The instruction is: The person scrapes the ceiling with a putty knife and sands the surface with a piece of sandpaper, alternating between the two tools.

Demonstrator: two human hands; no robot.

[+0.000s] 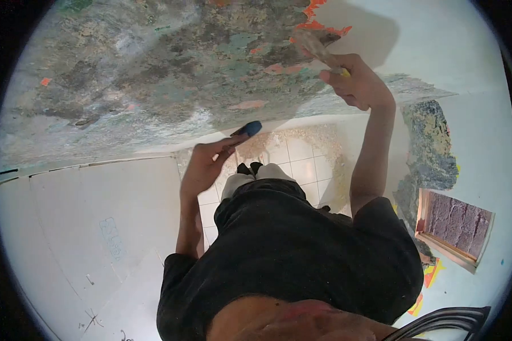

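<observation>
My right hand (357, 82) is raised to the wall and closed round a scraper (317, 50) with a bit of yellow at its grip. The scraper is smeared by motion, and its far end is at the ragged orange edge (313, 20) between white paint (438, 40) and the bared, mottled grey-green wall (170, 74). Whether the blade touches the wall is hard to tell. Lower and to the left, my left hand (205, 165) is closed on a dark tool with a blue rounded end (252, 128), held just off the wall. Its other end is hidden in my fingers.
Pale flakes (273, 138) lie along the wall's foot on the white tiled floor (302, 170). A white panel (96, 210) stands at left. On the right are a small framed opening (458, 221) and another bared patch (432, 142). Dark cables (449, 321) show at lower right.
</observation>
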